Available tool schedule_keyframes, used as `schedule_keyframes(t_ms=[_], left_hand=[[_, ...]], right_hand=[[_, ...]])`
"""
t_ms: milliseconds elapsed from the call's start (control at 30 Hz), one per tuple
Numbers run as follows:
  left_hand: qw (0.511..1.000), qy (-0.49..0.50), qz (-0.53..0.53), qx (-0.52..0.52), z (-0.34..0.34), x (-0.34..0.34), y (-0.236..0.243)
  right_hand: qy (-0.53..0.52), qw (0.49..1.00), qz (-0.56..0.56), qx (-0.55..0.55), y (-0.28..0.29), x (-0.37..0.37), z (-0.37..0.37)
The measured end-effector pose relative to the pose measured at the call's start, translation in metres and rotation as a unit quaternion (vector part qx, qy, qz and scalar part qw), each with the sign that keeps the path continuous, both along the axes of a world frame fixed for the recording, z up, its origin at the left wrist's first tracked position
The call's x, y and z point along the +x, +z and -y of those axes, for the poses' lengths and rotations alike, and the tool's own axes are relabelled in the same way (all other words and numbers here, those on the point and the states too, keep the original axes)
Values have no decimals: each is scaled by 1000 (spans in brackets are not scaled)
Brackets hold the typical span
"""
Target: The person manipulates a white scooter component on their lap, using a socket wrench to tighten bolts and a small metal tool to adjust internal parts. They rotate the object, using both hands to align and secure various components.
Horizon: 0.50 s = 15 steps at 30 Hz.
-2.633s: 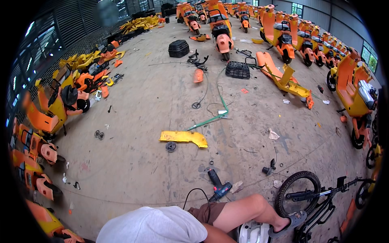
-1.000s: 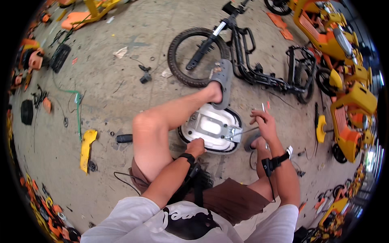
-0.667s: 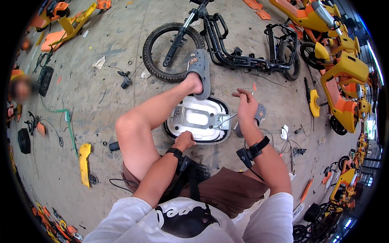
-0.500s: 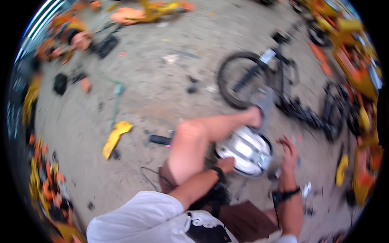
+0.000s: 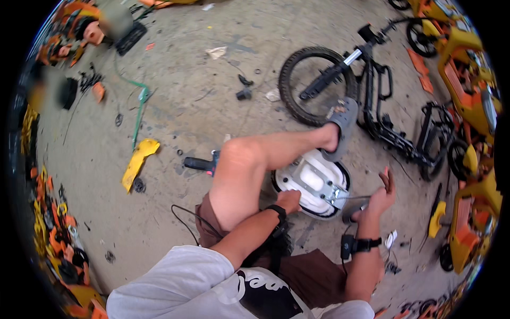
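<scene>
An upturned seat (image 5: 312, 178), white and rounded with a dark rim, rests on the floor between my legs. A metal bracket (image 5: 334, 194) is fixed at its right end. My left hand (image 5: 288, 201) is closed on the near left edge of the seat. From the bracket, a thin metal rod (image 5: 355, 198) runs to my right hand (image 5: 381, 199), whose fingers curl upward around its end; any handle is mostly hidden. My left foot, in a grey clog (image 5: 340, 127), is at the far edge of the seat.
A black bike frame (image 5: 380, 133) with a thick-tyred wheel (image 5: 289, 90) lies ahead. Left of my knee is a black-handled power tool (image 5: 199, 164). Farther left lie a yellow panel (image 5: 139, 164) and a green strip (image 5: 139, 111). Yellow-orange bike bodies (image 5: 467, 85) line the right.
The view has shifted, so the scene sits differently and looks sharper. The thin rod now shows between the bracket and my right hand. My left hand stays at the seat's edge.
</scene>
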<state>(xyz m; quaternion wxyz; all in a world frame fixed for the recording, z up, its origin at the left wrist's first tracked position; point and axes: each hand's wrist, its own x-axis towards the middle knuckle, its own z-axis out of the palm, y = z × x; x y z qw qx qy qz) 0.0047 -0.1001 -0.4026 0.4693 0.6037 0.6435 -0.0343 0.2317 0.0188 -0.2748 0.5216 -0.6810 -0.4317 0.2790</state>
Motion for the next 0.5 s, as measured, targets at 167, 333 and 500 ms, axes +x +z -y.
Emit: schedule_keyframes(t_ms=[167, 333, 500], left_hand=[[997, -23, 3, -76, -21, -7, 10], [996, -33, 2, -80, -17, -6, 5], [995, -60, -6, -84, -15, -7, -8]], right_hand=[[-171, 974, 143, 39, -8, -38, -11], [-65, 931, 358, -34, 2, -30, 2], [73, 887, 454, 27, 23, 2, 5]])
